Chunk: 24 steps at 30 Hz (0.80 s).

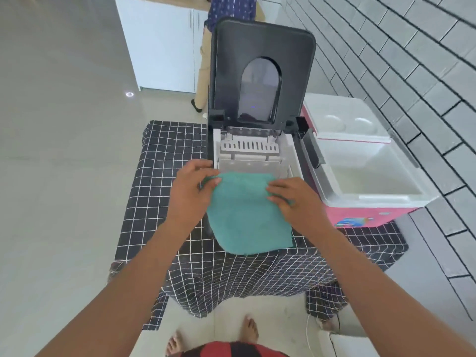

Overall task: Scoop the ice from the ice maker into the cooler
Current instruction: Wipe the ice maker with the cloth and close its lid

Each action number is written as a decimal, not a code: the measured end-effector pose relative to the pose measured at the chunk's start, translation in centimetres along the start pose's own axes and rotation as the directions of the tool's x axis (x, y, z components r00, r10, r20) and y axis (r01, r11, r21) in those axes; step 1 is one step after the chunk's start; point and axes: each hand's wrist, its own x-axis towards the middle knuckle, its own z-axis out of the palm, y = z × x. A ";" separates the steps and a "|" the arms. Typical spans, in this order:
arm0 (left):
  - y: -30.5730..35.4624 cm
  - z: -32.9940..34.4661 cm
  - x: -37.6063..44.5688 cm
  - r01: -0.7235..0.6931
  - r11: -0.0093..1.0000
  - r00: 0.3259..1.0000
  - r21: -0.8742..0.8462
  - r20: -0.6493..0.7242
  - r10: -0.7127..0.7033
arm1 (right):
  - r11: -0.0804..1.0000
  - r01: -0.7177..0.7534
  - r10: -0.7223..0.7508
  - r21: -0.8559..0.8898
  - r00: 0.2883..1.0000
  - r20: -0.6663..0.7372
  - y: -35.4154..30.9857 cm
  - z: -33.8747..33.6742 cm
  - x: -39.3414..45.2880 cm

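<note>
I see the black checked cloth (pixel 159 191) spread under everything. On it stands the dark grey plastic ice maker (pixel 255 140), its lid raised upright, my landmark. Just to its right sits the pink cooler with white inside (pixel 360 181), open and looking empty. I cannot see ice in the ice maker; a teal towel (pixel 247 215) hangs over its front edge and hides the basket. My left hand (pixel 192 194) and right hand (pixel 296 199) each pinch one upper corner of this towel. I think I should lift it away evenly to uncover the basket before scooping.
</note>
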 end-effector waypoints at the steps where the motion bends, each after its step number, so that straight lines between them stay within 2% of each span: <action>1: 0.7 0.5 -0.3 0.035 0.997 0.992 0.069 -0.123 -0.026 | 0.999 -0.015 0.016 0.028 0.999 -0.036 0.0 0.4 -0.2; 3: 2.4 2.1 -1.9 0.011 0.975 0.955 0.223 -0.290 0.055 | 0.998 -0.027 0.033 0.063 0.995 -0.096 -0.1 1.3 -0.5; 4: 3.1 3.2 -3.1 -0.043 0.958 0.948 0.282 -0.291 0.129 | 0.996 -0.024 0.034 0.082 0.992 -0.125 -0.2 1.6 -0.6; 6: 3.7 5.8 -5.8 -0.103 0.932 0.969 0.348 -0.178 0.173 | 0.994 0.002 0.018 0.113 0.984 -0.176 -0.2 2.1 -0.8; 8: 3.5 7.7 -7.7 -0.048 0.934 0.995 0.354 -0.070 0.077 | 0.989 0.058 -0.028 0.134 0.976 -0.218 0.1 2.3 -1.0; 10: 2.5 8.1 -7.5 -0.034 0.947 0.997 0.321 -0.051 0.053 | 0.974 0.120 -0.074 0.195 0.971 -0.226 0.8 2.1 -1.1; 13: -0.3 6.0 -5.5 -0.188 0.952 0.980 0.241 -0.014 0.197 | 0.943 0.238 -0.213 0.233 0.969 -0.128 1.7 1.6 -0.8; 16: -2.2 2.6 -3.9 -0.286 0.933 0.958 0.220 0.079 0.276 | 0.901 0.382 -0.395 0.205 0.919 0.022 1.0 2.2 0.3; 18: -2.0 1.8 -4.3 -0.190 0.968 0.981 0.165 -0.011 0.194 | 0.878 0.436 -0.455 0.196 0.888 0.065 -0.1 3.2 0.9; 20: -0.7 2.6 -5.3 0.020 0.995 0.971 0.100 -0.237 0.004 | 0.875 0.437 -0.454 0.208 0.890 0.044 -1.0 4.0 1.4; 22: 1.2 4.6 -6.5 0.250 0.967 0.870 0.048 -0.450 -0.203 | 0.879 0.418 -0.432 0.230 0.902 0.011 -1.4 4.3 1.8; 23: 2.0 5.7 -7.0 0.345 0.938 0.813 -0.040 -0.487 -0.319 | 0.874 0.421 -0.436 0.242 0.900 0.007 -1.3 4.3 1.9; 24: 2.7 6.6 -7.2 0.418 0.892 0.762 -0.171 -0.468 -0.447 | 0.865 0.431 -0.449 0.256 0.894 0.013 -1.2 4.1 1.9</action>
